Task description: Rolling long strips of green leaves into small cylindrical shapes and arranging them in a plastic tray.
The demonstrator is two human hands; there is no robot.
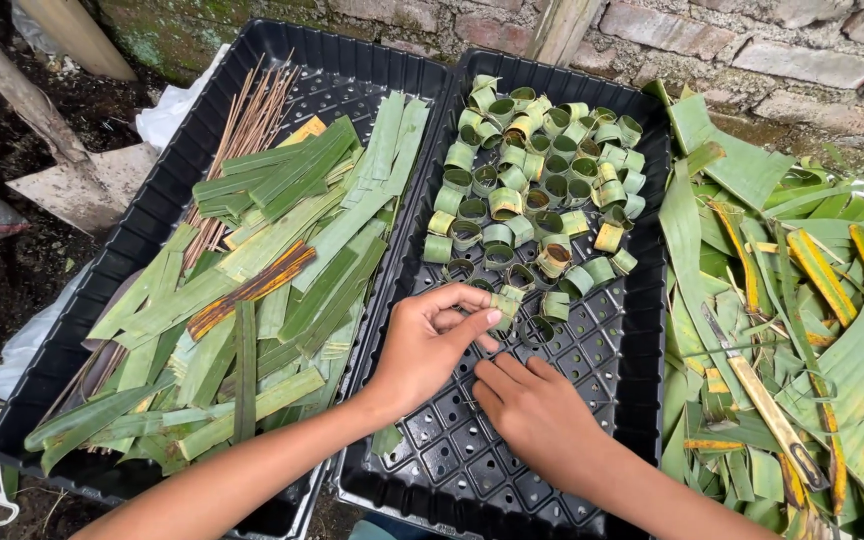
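My left hand (pixel 430 345) pinches a small green leaf ring (pixel 504 306) between thumb and fingertips, low over the right black tray (pixel 642 340). My right hand (pixel 537 415) lies just below it, fingers bent, touching the tray floor and my left hand; it seems to hold nothing. Several rolled leaf rings (pixel 542 170) stand packed in the far half of this tray. The left black tray (pixel 152 215) holds flat cut green leaf strips (pixel 282 260) and a bundle of thin brown sticks (pixel 247 135).
A heap of long green and yellowed leaves (pixel 802 300) lies right of the trays, with a knife (pixel 767 405) on it. A brick wall (pixel 732 45) runs behind. Dark soil, wooden poles and a white sack edge are at the left.
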